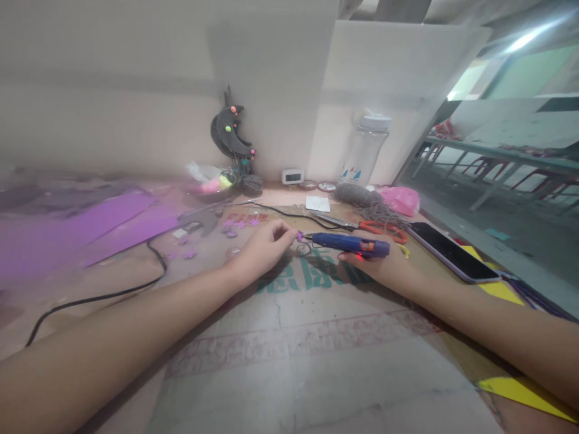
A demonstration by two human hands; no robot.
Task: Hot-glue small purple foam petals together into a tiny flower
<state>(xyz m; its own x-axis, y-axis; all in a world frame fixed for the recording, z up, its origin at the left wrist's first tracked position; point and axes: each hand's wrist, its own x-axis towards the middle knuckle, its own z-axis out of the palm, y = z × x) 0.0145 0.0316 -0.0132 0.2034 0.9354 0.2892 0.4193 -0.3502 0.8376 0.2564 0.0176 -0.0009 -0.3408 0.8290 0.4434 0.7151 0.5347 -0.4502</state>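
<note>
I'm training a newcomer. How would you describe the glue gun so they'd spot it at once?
On the worktable in front of the pale wall, find the green lettering. By its far edge, the right hand holds the glue gun, nozzle close to a small purple piece in the left hand. Its dark blue colour sets it apart from the orange-handled scissors beyond.
</note>
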